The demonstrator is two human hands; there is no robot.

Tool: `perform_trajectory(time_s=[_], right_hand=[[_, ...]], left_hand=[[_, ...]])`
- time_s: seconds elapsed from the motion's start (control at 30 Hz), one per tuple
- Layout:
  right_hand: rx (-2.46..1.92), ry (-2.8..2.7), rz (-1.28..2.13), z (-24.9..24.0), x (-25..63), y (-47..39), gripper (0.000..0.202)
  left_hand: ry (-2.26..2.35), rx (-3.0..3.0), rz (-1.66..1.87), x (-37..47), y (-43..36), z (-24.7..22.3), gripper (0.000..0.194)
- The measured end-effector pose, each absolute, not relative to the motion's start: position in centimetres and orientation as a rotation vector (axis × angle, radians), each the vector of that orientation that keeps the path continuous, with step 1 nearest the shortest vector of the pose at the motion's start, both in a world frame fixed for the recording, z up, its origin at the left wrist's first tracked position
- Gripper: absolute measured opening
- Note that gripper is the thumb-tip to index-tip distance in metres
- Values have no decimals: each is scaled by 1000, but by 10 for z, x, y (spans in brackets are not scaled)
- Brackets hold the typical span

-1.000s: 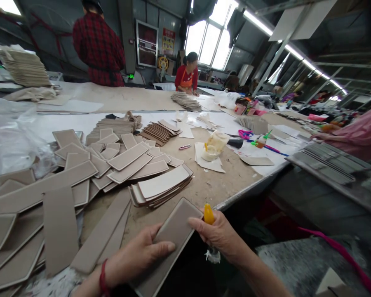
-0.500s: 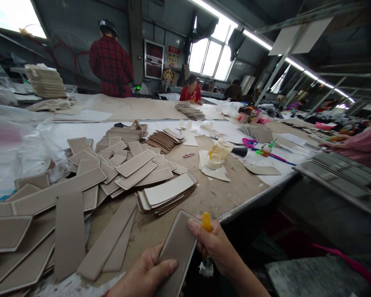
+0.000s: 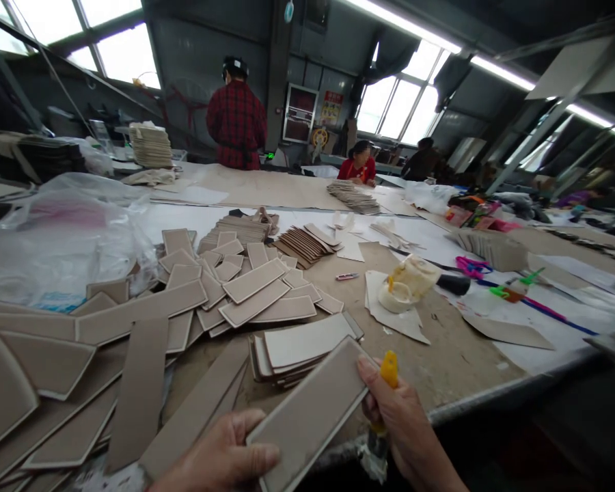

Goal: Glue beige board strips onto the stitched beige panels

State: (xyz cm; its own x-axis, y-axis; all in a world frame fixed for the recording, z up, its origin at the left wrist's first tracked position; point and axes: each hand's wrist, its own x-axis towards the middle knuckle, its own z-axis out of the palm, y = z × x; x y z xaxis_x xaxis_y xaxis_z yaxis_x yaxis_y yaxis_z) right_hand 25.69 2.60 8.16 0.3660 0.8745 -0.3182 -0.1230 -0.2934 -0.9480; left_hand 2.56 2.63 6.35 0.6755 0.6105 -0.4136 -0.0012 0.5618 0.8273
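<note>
Under a strip light and bright windows, a long worktable ran through a dim workshop, where a person in red plaid stood across the table, back turned. A heap of grey-beige panels covered its left part, beside a clear plastic bag. A pale, smeared pot stood on paper scraps, its contents hard to make out; farther right, a small bottle with a green nozzle showed amber inside. At the near edge, just before a stack of pale pieces, one bordered panel was clamped between both hands. The left hand gripped its lower end, thumb on top; the right hand pinched its upper corner, fingers also closed around a yellow-handled tool.
</note>
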Motion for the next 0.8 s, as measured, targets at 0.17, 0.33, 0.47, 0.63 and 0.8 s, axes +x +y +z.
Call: perform_trajectory(time_s=[0.17, 0.33, 0.47, 0.63, 0.8], right_hand=[[-1400, -672, 1133, 108, 249, 70, 53], [-1512, -967, 1055, 106, 267, 84, 45], [-1867, -1478, 599, 82, 289, 83, 35], [-2202, -1859, 236, 59, 292, 86, 38], [-2255, -1787, 238, 58, 286, 88, 38]], left_hand=[[865, 1124, 551, 14, 89, 116, 43], [1483, 1570, 991, -11, 122, 113, 47], [1585, 1955, 953, -4, 103, 69, 47], [1492, 2282, 818, 23, 83, 42, 53], [1493, 2358, 811, 25, 84, 33, 56]])
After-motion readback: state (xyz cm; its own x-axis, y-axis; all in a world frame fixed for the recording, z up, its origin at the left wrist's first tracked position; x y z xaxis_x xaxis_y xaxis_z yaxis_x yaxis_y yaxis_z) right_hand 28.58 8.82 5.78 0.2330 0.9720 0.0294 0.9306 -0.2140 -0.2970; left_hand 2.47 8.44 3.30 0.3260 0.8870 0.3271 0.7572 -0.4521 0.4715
